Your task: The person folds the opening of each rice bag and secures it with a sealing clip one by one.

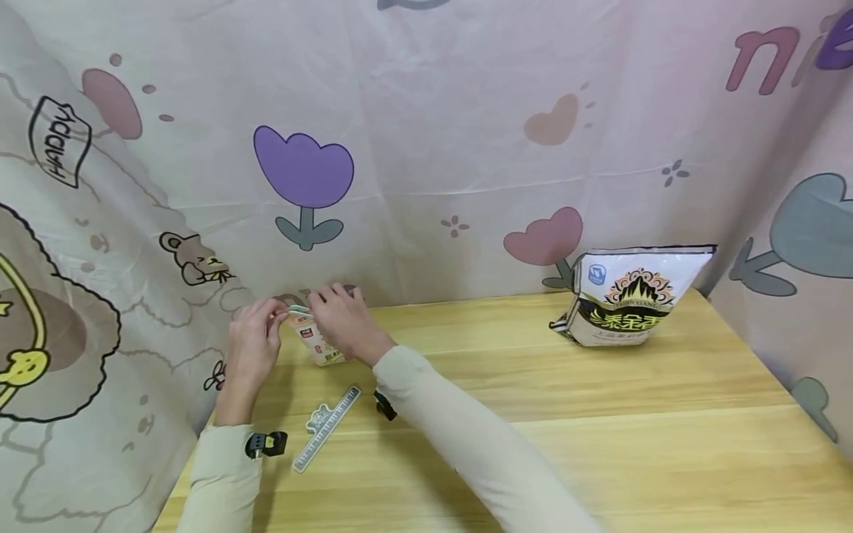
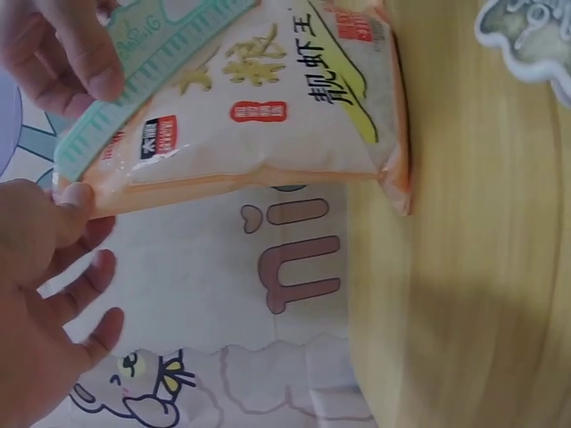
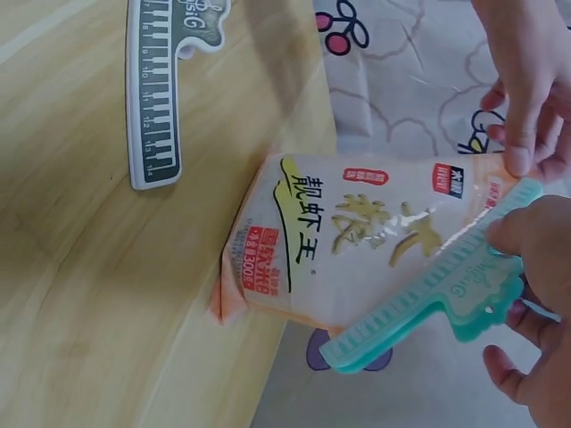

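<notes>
- From my head, the view is bright and fairly even; the patterned cloth (image 1: 426, 96) glows palest toward the upper right.
- My sleeves (image 1: 466, 437) cast soft-edged shadows on the table (image 1: 533, 392) at lower left and lower middle.
- Both wrist views look dimmer and greyer, with a broad shadow at the left one's lower right.
- There, my left hand (image 2: 40, 267) looks slightly soft.
- The plastic pouch (image 2: 201, 152) has a faint sheen.

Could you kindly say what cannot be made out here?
Head view: upper right of small bag, behind right hand.
Head view: smallest print on white bag, too small.
Left wrist view: one end of teal clip, cut off by top edge.
Right wrist view: one end of grey clip, cut off by top edge.
</notes>
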Demonstrator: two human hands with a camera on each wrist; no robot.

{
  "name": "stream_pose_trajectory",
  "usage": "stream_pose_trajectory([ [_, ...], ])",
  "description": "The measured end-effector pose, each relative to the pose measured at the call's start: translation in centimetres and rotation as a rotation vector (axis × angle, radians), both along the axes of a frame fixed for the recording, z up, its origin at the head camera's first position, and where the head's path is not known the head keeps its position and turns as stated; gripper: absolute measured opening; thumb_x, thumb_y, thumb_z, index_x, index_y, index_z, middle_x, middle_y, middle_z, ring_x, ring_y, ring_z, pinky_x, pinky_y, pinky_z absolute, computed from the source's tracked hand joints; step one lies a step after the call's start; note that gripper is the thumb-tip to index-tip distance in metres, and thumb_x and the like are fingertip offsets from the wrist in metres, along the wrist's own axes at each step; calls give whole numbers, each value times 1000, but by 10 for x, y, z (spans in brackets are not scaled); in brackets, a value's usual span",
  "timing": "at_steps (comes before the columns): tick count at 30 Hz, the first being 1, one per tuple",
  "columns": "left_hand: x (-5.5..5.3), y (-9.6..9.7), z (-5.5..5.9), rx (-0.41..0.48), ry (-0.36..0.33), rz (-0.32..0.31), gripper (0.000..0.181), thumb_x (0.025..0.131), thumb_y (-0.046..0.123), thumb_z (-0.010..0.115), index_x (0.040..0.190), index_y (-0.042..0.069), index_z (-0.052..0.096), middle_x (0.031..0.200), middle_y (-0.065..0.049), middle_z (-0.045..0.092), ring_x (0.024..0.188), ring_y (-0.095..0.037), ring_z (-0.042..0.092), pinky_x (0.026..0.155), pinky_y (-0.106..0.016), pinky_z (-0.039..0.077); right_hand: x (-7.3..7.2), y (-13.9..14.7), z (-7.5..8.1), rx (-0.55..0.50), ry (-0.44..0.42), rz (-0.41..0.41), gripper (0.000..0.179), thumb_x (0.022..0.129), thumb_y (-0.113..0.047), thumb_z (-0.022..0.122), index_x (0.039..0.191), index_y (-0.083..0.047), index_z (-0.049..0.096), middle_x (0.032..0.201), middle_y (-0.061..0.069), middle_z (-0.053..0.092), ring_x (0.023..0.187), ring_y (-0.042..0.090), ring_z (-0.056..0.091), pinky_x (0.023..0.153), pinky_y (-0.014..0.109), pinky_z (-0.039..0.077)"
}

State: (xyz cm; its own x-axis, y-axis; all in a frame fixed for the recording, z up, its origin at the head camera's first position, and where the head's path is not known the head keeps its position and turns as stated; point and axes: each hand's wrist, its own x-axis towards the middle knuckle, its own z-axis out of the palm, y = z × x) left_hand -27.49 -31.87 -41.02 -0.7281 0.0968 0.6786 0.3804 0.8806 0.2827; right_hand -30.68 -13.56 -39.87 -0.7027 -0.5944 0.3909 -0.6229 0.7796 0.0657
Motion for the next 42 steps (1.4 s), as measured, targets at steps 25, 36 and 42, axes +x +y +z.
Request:
stream_pose_trajectory([
  [25,37,54,17,66,-20,-51,23,93,-4,69,115,1,66,126,-22,57,111,-47,49,92,-65,35,38,97,-12,-336,-54,62,39,100,-27,67,136,-14,60,134,5,60,125,22,54,92,38,47],
  [36,47,95,2,89,-58,-121,22,94,-1,69,116,2,67,125,-20,60,112,-44,53,94,-66,38,61,154,-19,-468,9,86,35,99,-22,69,131,-9,62,127,7,64,118,25,59,90,46,48],
  [42,54,124,0,49,-68,-92,22,95,13,73,116,6,68,126,-16,63,113,-43,56,91,-63,42,76,187,-18,-478,33,54,36,99,-23,69,132,-8,63,129,9,63,121,28,58,94,51,47],
])
